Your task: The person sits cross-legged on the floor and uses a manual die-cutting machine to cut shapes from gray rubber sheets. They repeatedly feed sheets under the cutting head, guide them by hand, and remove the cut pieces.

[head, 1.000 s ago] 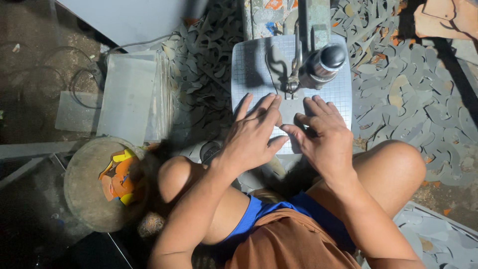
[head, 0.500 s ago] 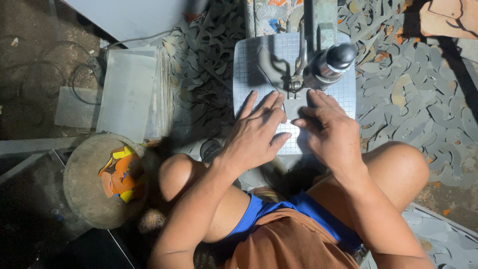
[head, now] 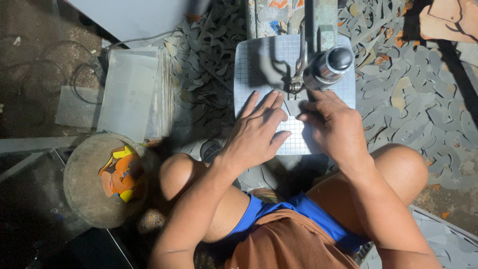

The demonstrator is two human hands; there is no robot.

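Both hands have slid a little further up the gridded grey sheet [head: 264,65] since half a second ago, nearer the cutting head [head: 298,84] of the machine. Left hand [head: 256,132] and right hand [head: 333,127] lie flat with fingers spread, pressing the sheet onto the machine's table beside the dark motor cylinder [head: 328,65], pinching nothing. It looks like mid-cut feeding; the next push calls for slow, even guidance with fingertips clear of the blade
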